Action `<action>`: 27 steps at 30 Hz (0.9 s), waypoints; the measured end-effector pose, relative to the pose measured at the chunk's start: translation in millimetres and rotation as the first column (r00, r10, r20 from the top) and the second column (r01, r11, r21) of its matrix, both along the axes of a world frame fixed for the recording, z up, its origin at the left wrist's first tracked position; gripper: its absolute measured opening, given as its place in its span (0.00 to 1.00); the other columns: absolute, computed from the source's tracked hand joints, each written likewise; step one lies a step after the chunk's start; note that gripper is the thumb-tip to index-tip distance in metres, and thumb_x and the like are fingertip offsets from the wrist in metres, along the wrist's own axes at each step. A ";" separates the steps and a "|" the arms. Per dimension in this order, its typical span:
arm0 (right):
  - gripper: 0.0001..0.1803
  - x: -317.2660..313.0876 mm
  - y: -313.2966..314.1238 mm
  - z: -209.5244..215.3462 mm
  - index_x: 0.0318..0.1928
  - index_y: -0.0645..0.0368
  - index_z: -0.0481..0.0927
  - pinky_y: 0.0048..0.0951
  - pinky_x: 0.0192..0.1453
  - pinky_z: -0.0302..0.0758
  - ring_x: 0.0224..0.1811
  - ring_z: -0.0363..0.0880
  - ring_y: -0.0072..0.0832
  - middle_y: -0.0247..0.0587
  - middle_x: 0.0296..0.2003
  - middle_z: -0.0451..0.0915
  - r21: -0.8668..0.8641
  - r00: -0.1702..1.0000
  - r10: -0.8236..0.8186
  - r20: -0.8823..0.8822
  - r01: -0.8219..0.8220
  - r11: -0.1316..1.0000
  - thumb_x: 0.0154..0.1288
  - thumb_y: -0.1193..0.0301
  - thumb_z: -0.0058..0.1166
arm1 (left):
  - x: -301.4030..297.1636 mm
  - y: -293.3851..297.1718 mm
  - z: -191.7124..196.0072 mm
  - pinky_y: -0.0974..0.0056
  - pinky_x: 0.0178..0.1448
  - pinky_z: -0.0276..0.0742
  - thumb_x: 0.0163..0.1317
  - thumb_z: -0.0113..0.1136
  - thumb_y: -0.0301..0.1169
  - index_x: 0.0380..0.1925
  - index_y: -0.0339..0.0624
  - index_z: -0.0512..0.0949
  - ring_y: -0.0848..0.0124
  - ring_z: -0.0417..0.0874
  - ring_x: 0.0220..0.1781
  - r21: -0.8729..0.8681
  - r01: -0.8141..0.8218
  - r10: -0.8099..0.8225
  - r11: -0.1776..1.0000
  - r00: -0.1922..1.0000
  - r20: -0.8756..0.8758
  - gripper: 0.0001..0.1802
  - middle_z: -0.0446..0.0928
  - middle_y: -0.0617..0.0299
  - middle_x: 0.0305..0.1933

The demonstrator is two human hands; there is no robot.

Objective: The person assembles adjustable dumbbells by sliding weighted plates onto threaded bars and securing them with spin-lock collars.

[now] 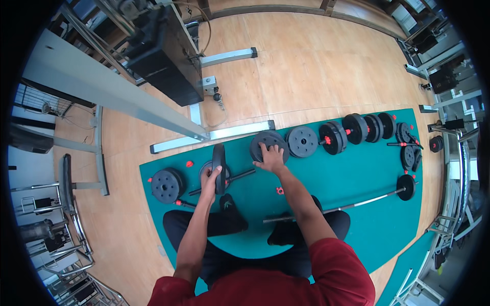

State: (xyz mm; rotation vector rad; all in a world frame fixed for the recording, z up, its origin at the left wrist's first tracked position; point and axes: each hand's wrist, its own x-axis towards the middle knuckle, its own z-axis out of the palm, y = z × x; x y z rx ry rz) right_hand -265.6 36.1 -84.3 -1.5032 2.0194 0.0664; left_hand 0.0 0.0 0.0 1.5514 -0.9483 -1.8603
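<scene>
L hand (208, 179) has a dark plate (219, 159) stood up on edge, fingers clamped round its lower rim, thumb side up; prob. held upright b/c the narrow rim suits a one-hand grip better than the broad face; R hand (271, 158) lies on a flat plate (259, 145) at the mat's far edge, fingers spread apart over its face, not closed round it, prob. to steady it; can't tell if the fingertips bear any weight, view's too small; the flat disc (302, 142) just right of it and the plate stack (166, 185) at far L lie face-down on the green mat (367, 168), prob. so they don't roll; a short bar (241, 176) runs behind the upright plate; L forearm (196, 232) rises fairly straight, R forearm (298, 199) slants up and inward, wrist low, palm down.
</scene>
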 end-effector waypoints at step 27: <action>0.57 -25.7 3.8 -218.1 0.73 0.39 0.54 0.70 0.70 0.53 0.67 0.61 0.43 0.47 0.57 0.70 -0.120 0.969 0.138 -0.203 -0.164 0.979 0.44 0.57 0.76 | -43.9 37.7 -198.5 0.68 0.43 0.69 0.59 0.69 0.44 0.49 0.32 0.75 0.76 0.74 0.37 -0.074 -0.019 0.028 0.997 0.991 0.133 0.28 0.74 0.64 0.36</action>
